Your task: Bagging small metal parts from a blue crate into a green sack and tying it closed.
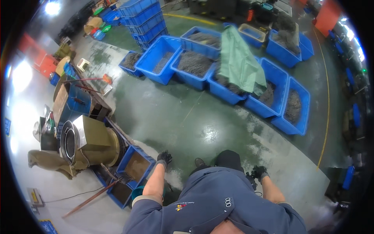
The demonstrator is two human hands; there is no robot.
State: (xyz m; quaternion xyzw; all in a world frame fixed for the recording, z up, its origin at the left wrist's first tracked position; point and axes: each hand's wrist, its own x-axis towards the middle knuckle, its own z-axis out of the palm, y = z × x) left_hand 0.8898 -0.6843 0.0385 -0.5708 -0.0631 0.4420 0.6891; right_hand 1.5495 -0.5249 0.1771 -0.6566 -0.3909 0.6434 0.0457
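Note:
My left hand [164,157], in a dark glove, hangs beside my body with its fingers loosely apart and nothing visible in it. It is nearest to a blue bin [147,176] with brownish contents on the left. My right hand [259,172], also in a dark glove, is out at my right side, close to a small black object [250,178] by my waist. Its fingers blend with the dark background, so whether it grips anything is unclear. A long-handled tool [91,198] leans over the blue bins at the left.
Several blue bins [165,72] of dark grey granular material form a row ahead, a green cloth [239,62] draped over part of it. Stacked blue crates [145,24] rise behind. An olive-coloured round machine [103,146] stands left. A yellow line [328,101] marks the floor at right.

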